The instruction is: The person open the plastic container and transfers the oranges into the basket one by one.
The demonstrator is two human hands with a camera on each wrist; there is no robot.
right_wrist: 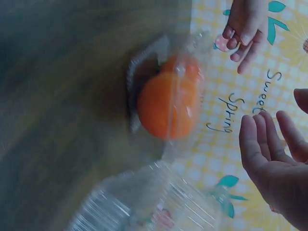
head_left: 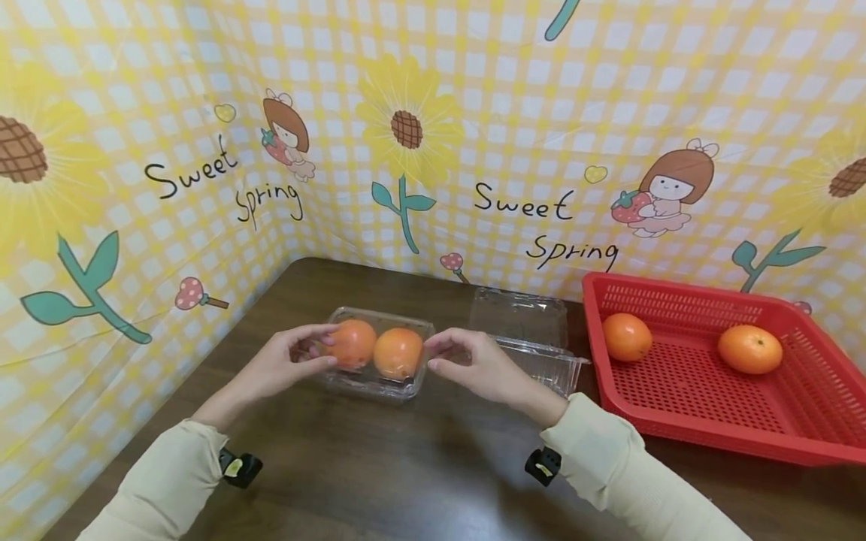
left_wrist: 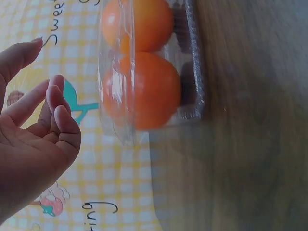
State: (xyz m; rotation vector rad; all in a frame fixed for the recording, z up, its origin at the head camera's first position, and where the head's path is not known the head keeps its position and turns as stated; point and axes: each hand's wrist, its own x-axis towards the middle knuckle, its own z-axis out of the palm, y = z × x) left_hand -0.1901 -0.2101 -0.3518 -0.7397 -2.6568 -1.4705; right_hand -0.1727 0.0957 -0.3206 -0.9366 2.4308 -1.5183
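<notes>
A clear plastic clamshell box (head_left: 382,388) lies on the table with its lid down over two oranges, a left orange (head_left: 355,343) and a right orange (head_left: 398,353). My left hand (head_left: 280,362) hovers by the box's left side, fingers loosely bent. In the left wrist view a gap shows between that hand (left_wrist: 41,125) and the box (left_wrist: 198,86). At the other side is my right hand (head_left: 479,367), fingers relaxed. The right wrist view shows this hand (right_wrist: 279,159) apart from the box too. Neither hand holds anything.
An open clear clamshell box (head_left: 519,319) stands to the right, behind my right hand. Beside it a red plastic basket (head_left: 710,436) holds two more oranges, one at its left (head_left: 627,337) and one at its right (head_left: 749,349). A checked cloth (head_left: 325,225) hangs behind the table.
</notes>
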